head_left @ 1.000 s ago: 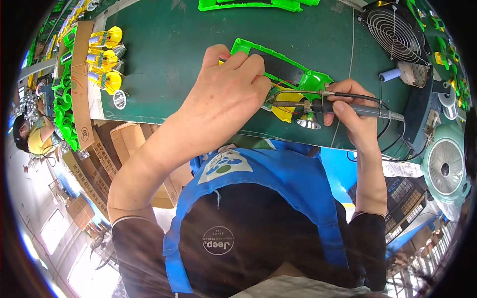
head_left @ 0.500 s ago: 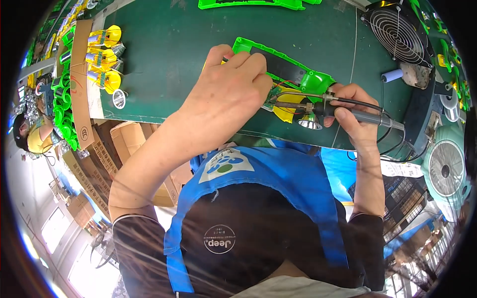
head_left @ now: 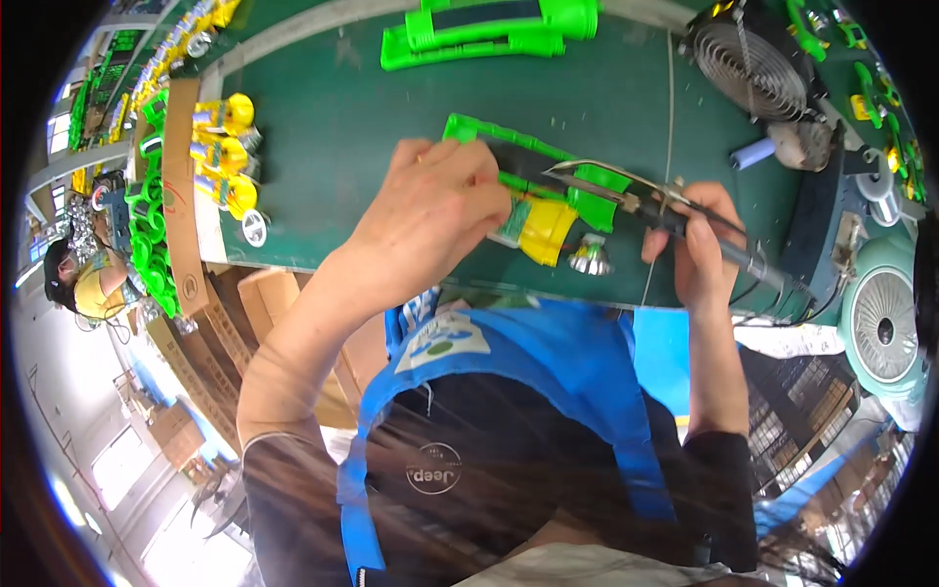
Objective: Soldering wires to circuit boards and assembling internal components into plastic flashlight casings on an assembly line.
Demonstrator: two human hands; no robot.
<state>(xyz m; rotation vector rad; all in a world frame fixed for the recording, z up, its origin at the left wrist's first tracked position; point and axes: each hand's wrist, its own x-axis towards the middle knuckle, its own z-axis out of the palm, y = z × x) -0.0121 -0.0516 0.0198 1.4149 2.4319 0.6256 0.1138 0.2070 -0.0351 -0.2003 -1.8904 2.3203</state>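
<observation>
My right hand (head_left: 706, 243) is closed around a soldering iron (head_left: 748, 262) with a thin curved metal guide tube along it. The iron's tip points left, above the green plastic housing (head_left: 599, 201). My left hand (head_left: 435, 201) has its fingers pinched at the left end of a yellow lamp part (head_left: 546, 233) with a small green circuit board. What lies between those fingertips is mostly hidden by the hand. A silvery reflector (head_left: 590, 256) sits on the table right of the yellow part. The open housing lies behind both, partly covered by the left hand.
More green housings (head_left: 479, 44) lie at the back of the green table. Yellow lamp parts (head_left: 227, 157) stand in a row by a cardboard divider (head_left: 180, 196) at left. A black fan (head_left: 748, 61) and a blue-grey roll (head_left: 752, 153) are at right. Another person (head_left: 93, 284) works far left.
The iron's tip has drawn away from the circuit board, up over the housing. My left hand stays at the yellow part. The whole view has shifted, so the table appears lower.
</observation>
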